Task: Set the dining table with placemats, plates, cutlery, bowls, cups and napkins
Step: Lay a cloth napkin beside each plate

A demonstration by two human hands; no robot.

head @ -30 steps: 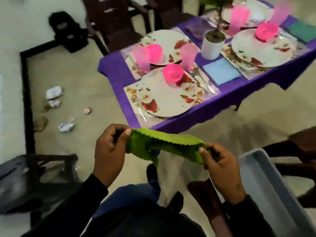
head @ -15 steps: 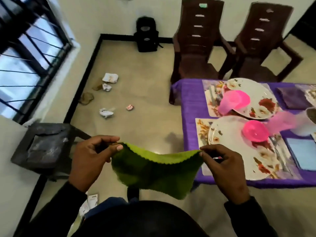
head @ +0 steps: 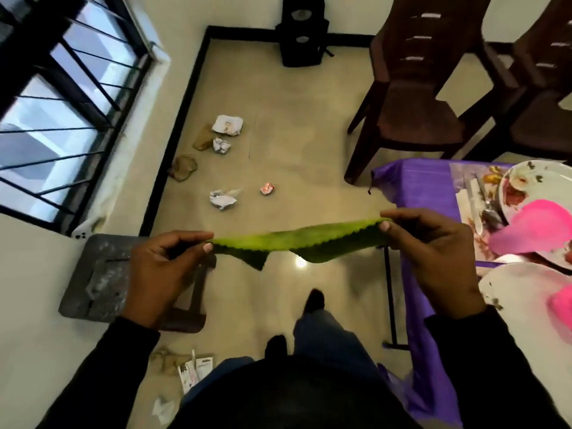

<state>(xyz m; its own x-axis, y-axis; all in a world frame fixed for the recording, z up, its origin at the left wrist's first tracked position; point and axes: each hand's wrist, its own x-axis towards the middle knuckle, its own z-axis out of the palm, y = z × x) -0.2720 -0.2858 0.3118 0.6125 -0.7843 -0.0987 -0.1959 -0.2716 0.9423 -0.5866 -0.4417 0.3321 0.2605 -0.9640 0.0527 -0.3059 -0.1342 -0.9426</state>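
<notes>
A green cloth napkin (head: 297, 243) with a zigzag edge is stretched flat between my hands, above the floor. My left hand (head: 161, 267) pinches its left corner and my right hand (head: 433, 258) pinches its right corner. The table with the purple cloth (head: 424, 193) is at the right edge. On it lie floral plates (head: 538, 184), a blurred pink cup (head: 532, 230), a second plate (head: 520, 292) with a pink bowl (head: 561, 305), and cutlery (head: 483, 205) on a placemat.
Two brown plastic chairs (head: 414, 97) stand behind the table. Crumpled papers (head: 221, 198) litter the floor. A dark stool (head: 102, 277) sits low on the left under a barred window (head: 55, 88). A black bag (head: 301, 32) leans on the far wall.
The napkin has been pulled taut and now lies nearly edge-on instead of hanging down. The view has swung left, so less of the table shows.
</notes>
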